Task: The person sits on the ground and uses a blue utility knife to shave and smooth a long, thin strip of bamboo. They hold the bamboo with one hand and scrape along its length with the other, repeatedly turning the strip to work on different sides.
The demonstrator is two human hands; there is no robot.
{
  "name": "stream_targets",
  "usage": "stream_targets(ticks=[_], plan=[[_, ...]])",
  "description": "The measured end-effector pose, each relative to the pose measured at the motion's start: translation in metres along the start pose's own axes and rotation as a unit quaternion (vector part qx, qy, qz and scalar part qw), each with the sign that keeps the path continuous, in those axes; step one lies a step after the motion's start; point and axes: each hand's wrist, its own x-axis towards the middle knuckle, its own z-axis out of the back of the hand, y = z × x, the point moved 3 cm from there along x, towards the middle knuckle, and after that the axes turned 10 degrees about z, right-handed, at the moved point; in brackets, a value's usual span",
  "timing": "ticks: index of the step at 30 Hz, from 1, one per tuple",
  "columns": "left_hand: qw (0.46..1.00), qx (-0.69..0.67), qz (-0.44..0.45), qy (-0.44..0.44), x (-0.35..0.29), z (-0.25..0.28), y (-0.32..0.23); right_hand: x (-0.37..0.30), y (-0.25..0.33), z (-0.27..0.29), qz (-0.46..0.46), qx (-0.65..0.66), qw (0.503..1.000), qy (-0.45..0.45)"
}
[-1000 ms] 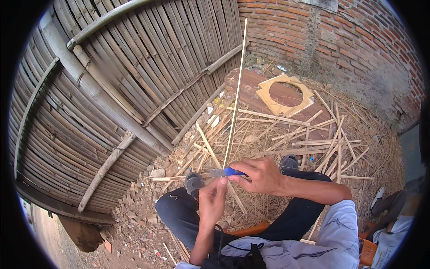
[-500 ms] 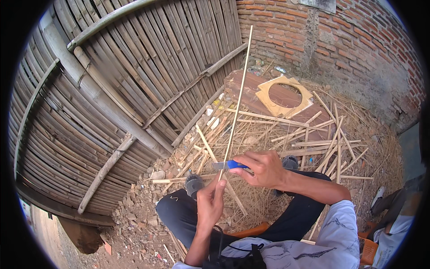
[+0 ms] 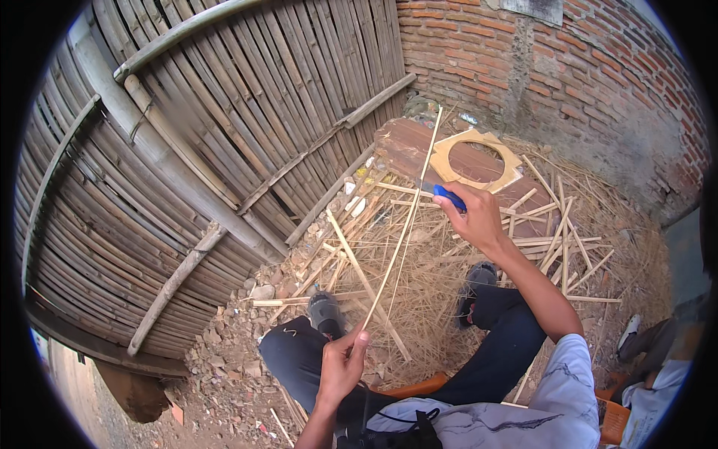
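A long thin bamboo strip [image 3: 387, 275] slants up and away from my left hand [image 3: 342, 367], whose fingers are closed on its near end above my left thigh. My right hand [image 3: 477, 218] is wrapped around the blue handle of a knife [image 3: 450, 197]. The knife's blade lies against the strip toward its far part, and the strip bows slightly. A fine sliver [image 3: 403, 262] hangs beside the strip below the blade, apart from it at its lower end.
Loose bamboo strips [image 3: 538, 241] and fine shavings [image 3: 434, 329] litter the ground ahead. A pale board with a round hole [image 3: 443, 166] rests on a brown plank [image 3: 404, 142]. A bamboo fence [image 3: 224, 112] stands left, a brick wall [image 3: 464, 60] behind. Another person's leg [image 3: 645, 346] shows at right.
My right hand has slid the knife up along the strip, away from me. My left hand has dropped lower with the strip's near end, and a thin sliver now hangs free.
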Motion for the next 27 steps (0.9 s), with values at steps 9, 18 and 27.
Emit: stream_targets(ticks=[9, 18, 27], plan=[[0.998, 0.031, 0.053, 0.01, -0.029, 0.026, 0.036, 0.012, -0.129, 0.045, -0.212, -0.097, 0.966, -0.109], [0.967, 0.064, -0.094, -0.227, 0.004, 0.09, 0.029, -0.002, -0.116, 0.028, -0.196, 0.036, 0.976, -0.092], [0.754, -0.21, -0.441, -0.438, 0.061, 0.244, -0.067, 0.003, -0.041, 0.009, -0.164, 0.169, 0.972, 0.003]])
